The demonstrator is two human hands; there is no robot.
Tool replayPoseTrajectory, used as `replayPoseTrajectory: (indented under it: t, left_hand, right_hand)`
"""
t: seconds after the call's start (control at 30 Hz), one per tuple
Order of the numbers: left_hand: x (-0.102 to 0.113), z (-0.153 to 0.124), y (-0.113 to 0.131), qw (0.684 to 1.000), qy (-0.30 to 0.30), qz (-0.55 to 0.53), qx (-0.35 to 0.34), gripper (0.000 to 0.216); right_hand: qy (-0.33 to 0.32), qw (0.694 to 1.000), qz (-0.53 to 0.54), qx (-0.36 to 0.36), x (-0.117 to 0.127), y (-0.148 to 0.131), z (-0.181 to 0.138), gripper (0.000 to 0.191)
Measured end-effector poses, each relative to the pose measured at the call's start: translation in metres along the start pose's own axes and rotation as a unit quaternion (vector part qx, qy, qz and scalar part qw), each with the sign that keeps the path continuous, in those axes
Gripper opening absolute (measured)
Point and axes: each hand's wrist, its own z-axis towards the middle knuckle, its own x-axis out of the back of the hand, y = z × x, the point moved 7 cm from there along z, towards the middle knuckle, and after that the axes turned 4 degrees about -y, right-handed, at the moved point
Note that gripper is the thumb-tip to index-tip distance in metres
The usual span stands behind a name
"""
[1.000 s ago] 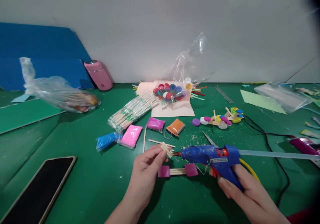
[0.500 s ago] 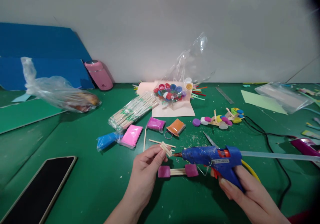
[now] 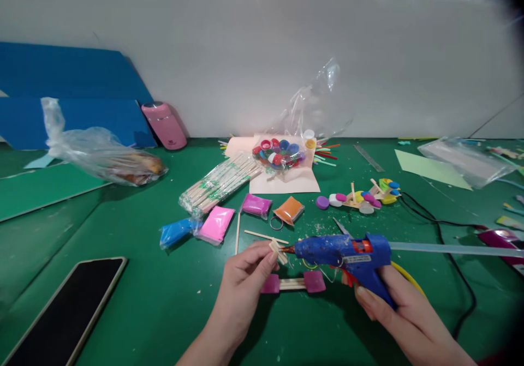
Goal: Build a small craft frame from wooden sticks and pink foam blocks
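My left hand (image 3: pixel 245 273) pinches a small bundle of short wooden sticks (image 3: pixel 279 251) just above the green table. My right hand (image 3: pixel 399 311) grips the handle of a blue hot glue gun (image 3: pixel 344 251), whose nozzle tip touches the end of the stick bundle. A clear glue stick (image 3: pixel 450 250) juts out of the gun's back to the right. Just below the bundle lies a stick axle with two purple caps (image 3: pixel 293 283) on its ends.
A black phone (image 3: pixel 65 311) lies at the near left. Clay packets (image 3: pixel 215 224), a pack of wooden sticks (image 3: pixel 219 183), a bag of coloured bottle caps (image 3: pixel 278 152), scissors (image 3: pixel 340 227), a cap-and-stick model (image 3: pixel 360 197) and a black cable (image 3: pixel 442 229) fill the middle. A pink bottle (image 3: pixel 164 126) leans against the wall.
The stick bundle has turned and dropped slightly in my left hand. The glue gun has tilted a little, its nozzle staying at the bundle's end.
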Motion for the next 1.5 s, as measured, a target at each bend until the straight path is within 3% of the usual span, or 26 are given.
replayPoseTrajectory:
  t: [0.57, 1.17, 1.5]
  left_hand:
    - [-0.002, 0.0, 0.002, 1.0, -0.013, 0.014, -0.001, 0.013]
    - [0.006, 0.0, -0.001, 1.0, 0.021, -0.021, 0.007, 0.013]
    - [0.006, 0.001, -0.001, 0.999, 0.027, -0.039, 0.0, 0.012]
  right_hand:
    - [0.028, 0.999, 0.023, 0.003, 0.004, -0.007, 0.003, 0.024]
    - [-0.017, 0.998, 0.058, -0.019, -0.007, 0.008, -0.007, 0.025]
    - [0.027, 0.992, 0.116, -0.043, -0.003, 0.011, -0.008, 0.025]
